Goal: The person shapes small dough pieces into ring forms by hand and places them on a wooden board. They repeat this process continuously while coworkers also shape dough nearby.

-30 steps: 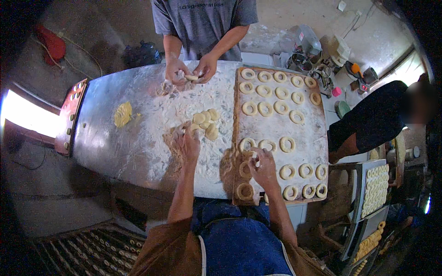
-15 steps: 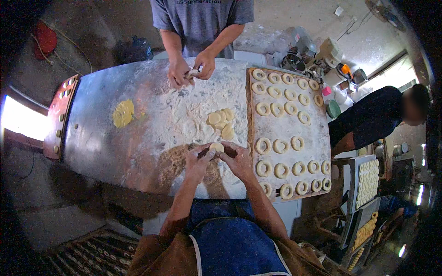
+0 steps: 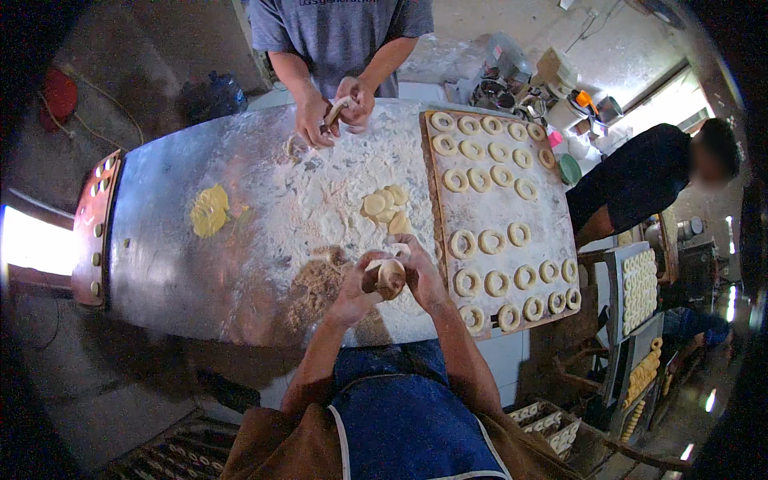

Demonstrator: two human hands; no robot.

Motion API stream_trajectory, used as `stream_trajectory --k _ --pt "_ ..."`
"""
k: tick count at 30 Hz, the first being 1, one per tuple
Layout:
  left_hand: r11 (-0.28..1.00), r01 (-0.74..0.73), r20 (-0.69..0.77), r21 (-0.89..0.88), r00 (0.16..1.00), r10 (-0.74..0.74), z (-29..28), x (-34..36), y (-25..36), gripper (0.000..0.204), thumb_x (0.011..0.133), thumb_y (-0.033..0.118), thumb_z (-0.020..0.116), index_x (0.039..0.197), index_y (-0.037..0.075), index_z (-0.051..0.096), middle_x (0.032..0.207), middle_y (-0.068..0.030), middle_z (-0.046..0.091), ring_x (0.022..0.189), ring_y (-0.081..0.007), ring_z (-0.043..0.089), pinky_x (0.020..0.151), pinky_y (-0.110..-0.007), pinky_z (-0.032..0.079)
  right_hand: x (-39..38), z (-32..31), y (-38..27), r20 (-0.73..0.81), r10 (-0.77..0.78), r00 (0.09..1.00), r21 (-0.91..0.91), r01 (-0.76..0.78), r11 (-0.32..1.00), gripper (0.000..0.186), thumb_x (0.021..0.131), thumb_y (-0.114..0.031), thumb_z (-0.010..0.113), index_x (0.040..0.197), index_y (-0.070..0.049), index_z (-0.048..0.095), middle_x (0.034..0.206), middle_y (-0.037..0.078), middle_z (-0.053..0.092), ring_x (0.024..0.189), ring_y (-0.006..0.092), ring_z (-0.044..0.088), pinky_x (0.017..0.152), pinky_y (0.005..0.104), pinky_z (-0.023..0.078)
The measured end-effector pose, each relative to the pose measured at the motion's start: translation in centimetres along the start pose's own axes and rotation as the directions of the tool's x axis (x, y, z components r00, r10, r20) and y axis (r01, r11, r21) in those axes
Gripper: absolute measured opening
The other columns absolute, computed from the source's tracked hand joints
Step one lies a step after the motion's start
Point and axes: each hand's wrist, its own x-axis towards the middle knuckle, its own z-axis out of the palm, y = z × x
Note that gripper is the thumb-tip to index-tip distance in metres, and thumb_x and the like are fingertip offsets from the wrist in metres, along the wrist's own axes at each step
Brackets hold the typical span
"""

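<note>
Dough piece (image 3: 390, 280), small, rounded, located just below the centre of the frame: pale beige, partly shaded; whether a hole is pierced through it cannot be told. It is held from both sides, the fingers of the left hand (image 3: 358, 294) and right hand (image 3: 422, 276) being clamped around its edge, presumably so that it is steadied and pressed evenly. Dough rings (image 3: 489, 284), cream-coloured, set in rows on a floured board (image 3: 480, 210), right of frame; mostly spaced, apparently so that sticking is avoided. Dough discs (image 3: 384, 204), flat, pale yellow, clustered near centre, beyond the right hand, probably for easy reach. Yellow mass (image 3: 210, 210), smeared, kept well apart at left. Dough strip (image 3: 340, 110), top centre, held between a co-worker's hands (image 3: 314, 124).
</note>
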Motion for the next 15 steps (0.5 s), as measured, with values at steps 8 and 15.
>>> stream_trajectory --k 8,15 --pt "0.965 -0.057 -0.237 0.257 0.964 0.120 3.5 2.5 -3.6 0.024 0.089 0.014 0.056 0.111 0.010 0.047 0.097 -0.0050 0.056 0.091 -0.0158 0.061 0.075 -0.033 0.054 -1.5 -3.7 -0.2 -0.177 -0.034 0.984 0.030 0.040 0.999 0.048 0.095 -0.038 0.045 0.087 0.006 0.063 0.079 0.018 0.065 0.074 0.0255 0.061 0.068 0.0359 0.045" --pt "0.769 -0.020 -0.287 -0.639 0.934 -0.213 7.8 5.8 -10.6 0.032 0.098 0.044 0.048 0.091 0.013 0.052 0.080 0.0003 0.057 0.067 -0.0208 0.057 0.053 -0.039 0.046 -2.9 -6.0 -1.1 -0.296 -0.340 0.893 -0.382 0.216 0.899 0.038 0.098 -0.026 0.052 0.074 0.002 0.058 0.071 0.005 0.055 0.066 0.0136 0.054 0.058 0.0323 0.042"
